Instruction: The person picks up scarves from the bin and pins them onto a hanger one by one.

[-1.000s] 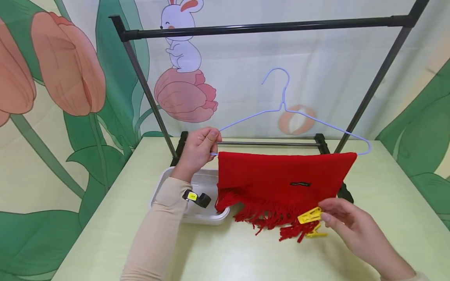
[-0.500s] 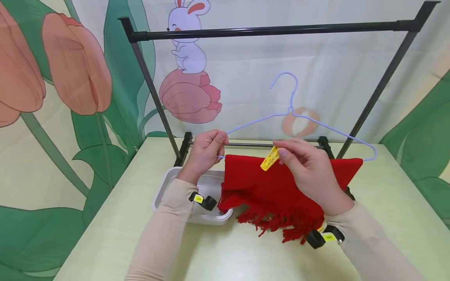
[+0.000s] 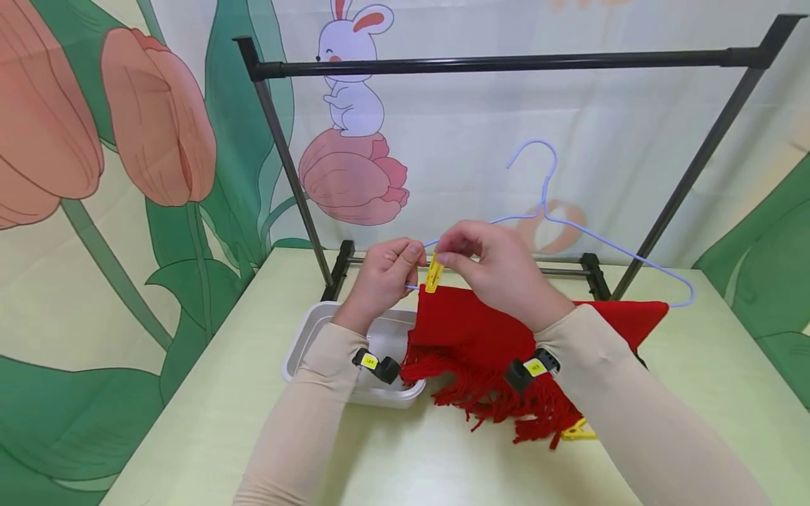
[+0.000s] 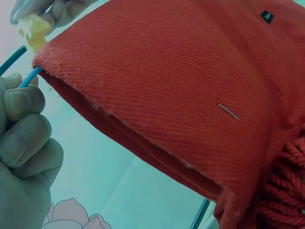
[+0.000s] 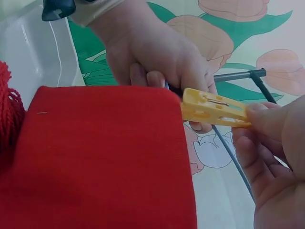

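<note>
Pointing yellow clip [image 3: 434,275] lengthwise downward, right fingers [image 3: 458,234] pinch it; left fingers [image 4: 29,137] clasp hanger [image 3: 544,204].

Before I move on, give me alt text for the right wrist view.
The right hand pinches a yellow clip at a corner of red fringed cloth; behind, the left hand grips a thin hanger.

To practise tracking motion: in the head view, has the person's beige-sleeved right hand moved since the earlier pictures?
Yes: against the black tubular rack, the right hand has moved left and up, toward the rack's left leg.
</note>
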A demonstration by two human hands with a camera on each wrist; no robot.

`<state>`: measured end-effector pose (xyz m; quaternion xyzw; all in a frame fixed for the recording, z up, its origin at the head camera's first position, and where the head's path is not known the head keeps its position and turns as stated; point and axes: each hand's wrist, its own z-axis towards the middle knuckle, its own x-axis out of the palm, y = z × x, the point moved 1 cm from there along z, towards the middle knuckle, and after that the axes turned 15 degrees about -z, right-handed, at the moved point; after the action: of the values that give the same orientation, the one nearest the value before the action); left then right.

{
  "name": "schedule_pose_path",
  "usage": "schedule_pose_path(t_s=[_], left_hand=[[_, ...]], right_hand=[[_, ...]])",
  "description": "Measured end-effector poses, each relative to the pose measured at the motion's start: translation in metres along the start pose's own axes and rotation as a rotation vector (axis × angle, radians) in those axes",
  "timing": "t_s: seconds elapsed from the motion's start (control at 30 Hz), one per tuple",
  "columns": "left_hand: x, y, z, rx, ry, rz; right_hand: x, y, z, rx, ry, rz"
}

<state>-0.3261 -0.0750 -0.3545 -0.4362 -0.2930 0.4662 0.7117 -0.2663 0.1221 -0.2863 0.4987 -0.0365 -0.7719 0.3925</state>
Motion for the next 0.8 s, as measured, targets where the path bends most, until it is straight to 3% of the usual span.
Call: schedule_pose_path(t_s=[0.33,0.57,0.8], left_hand=[[0.002,0.001,0.001,0.031,0.013,0.039],[0.007,0.000,0.004,0.024,0.004,0.057],[0.004,0.006,0.004,0.003,-0.024,0.077]], right_hand=[[0.006,0.004,0.014,-0.017,0.066,-0.013],[0.017,0.001,0.010,0.040,0.069,0.009],[0.014,-0.001,0.008,0.106,0.180,-0.110]])
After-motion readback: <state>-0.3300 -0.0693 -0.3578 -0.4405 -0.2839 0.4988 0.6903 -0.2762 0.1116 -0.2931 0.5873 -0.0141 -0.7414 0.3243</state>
